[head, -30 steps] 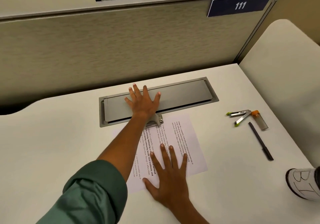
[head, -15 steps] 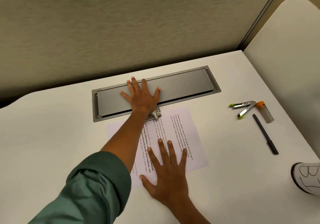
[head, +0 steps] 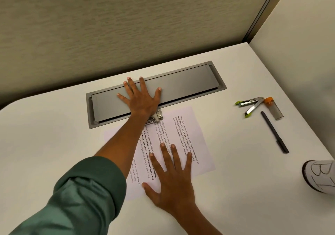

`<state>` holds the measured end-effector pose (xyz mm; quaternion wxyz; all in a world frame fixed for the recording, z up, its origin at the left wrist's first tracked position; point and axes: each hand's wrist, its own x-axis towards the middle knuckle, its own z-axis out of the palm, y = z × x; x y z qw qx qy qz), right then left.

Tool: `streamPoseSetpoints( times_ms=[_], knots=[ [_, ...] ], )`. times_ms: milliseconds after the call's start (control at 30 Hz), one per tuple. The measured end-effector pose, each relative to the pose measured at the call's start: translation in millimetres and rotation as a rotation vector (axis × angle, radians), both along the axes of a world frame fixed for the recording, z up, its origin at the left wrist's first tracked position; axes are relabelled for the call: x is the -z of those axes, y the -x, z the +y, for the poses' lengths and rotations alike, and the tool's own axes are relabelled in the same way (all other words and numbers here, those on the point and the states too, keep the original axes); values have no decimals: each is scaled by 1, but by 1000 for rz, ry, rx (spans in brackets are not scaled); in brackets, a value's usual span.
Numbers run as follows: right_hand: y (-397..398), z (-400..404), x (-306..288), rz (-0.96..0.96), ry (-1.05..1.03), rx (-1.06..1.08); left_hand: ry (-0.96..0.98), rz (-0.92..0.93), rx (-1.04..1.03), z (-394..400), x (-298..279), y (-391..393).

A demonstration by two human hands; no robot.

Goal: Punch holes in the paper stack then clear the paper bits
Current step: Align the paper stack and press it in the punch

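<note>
A stack of printed white paper (head: pixel 188 131) lies on the white desk, its far edge under a metal hole punch (head: pixel 157 117). My left hand (head: pixel 140 100) presses flat on the punch with fingers spread, covering most of it; the fingertips reach over the grey cable-tray lid (head: pixel 190 86). My right hand (head: pixel 172 176) lies flat on the near part of the paper with fingers straight. No paper bits can be seen.
To the right lie two small green-tipped metal tools (head: pixel 251 105), a clear case with an orange cap (head: pixel 273 108) and a black pen (head: pixel 274 133). A white cup marked in black (head: pixel 320 176) stands at the right edge. A beige partition (head: pixel 126 26) rises behind the desk.
The view has tilted down and closer. Both hands stay flat in the same places on the punch and the paper.
</note>
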<state>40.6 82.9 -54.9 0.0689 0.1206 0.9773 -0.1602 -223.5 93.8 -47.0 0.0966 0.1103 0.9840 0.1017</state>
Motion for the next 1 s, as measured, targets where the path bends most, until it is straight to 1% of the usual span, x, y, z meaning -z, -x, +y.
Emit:
streamPoseSetpoints(
  times_ms=[133,633,833,1000],
  knots=[
    [0,0,-2,3,-8,2,48,19,-3,1,3,2],
    [-1,0,-1,22,-2,-1,65,57,-19,2,-1,-1],
    [-2,0,-1,25,14,5,17,48,-6,-1,-15,-4],
    [-2,0,-1,21,31,11,-92,43,8,-4,-26,-9]
  ],
)
